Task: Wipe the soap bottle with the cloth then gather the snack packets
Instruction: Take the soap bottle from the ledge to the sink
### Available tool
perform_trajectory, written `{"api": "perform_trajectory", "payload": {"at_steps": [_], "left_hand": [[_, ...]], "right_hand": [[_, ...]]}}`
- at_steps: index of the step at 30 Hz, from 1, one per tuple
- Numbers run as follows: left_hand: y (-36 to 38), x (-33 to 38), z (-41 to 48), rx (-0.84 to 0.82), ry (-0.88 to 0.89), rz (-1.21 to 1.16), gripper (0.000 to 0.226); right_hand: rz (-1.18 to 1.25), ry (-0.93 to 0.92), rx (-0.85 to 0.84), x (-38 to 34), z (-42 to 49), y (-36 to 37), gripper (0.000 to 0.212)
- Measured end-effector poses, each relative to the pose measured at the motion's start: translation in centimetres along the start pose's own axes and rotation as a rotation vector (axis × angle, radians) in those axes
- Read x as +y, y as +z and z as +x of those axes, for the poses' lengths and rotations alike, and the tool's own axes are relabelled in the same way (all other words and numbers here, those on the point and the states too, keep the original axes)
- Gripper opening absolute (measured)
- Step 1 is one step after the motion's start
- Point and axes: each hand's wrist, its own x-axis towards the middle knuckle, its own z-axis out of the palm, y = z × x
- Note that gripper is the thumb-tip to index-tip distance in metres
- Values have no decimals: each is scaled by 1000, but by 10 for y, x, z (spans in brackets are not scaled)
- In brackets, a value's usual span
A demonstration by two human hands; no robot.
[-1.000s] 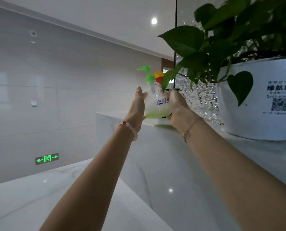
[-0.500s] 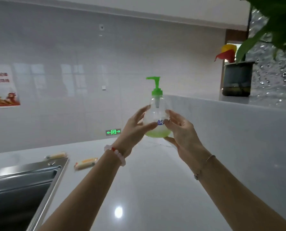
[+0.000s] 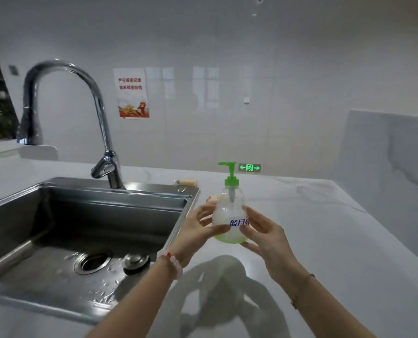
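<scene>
A clear round soap bottle (image 3: 228, 215) with a green pump and pale green liquid is held upright above the white counter (image 3: 312, 228), just right of the sink. My left hand (image 3: 198, 230) grips its left side and my right hand (image 3: 264, 234) grips its right side. One yellow snack packet (image 3: 187, 182) lies on the counter behind the sink corner. A second packet (image 3: 212, 198) shows partly behind the bottle and my left fingers. No cloth is in view.
A steel sink (image 3: 86, 240) with a wet basin and drain fills the left, with a tall curved tap (image 3: 98, 132) at its back. A raised marble ledge (image 3: 386, 154) borders the counter on the right. A tiled wall stands behind.
Both hands carried the bottle from the high ledge by the plant, left and down, to just above the counter beside the sink. The view swung left, bringing the sink and tap in.
</scene>
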Motion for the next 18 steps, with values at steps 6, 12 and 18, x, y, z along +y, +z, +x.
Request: {"api": "perform_trajectory", "payload": {"at_steps": [6,12,18], "left_hand": [[-54,-27,31,41,-53,-13,48],[-99,-38,92,-51,-31,15,56],[-120,-31,185,-99,40,29,44]], "right_hand": [[-1,-31,3,30,36,47,48],[-120,-140,142,45,99,86,48],[-199,-219,200,35,186,104,39]]}}
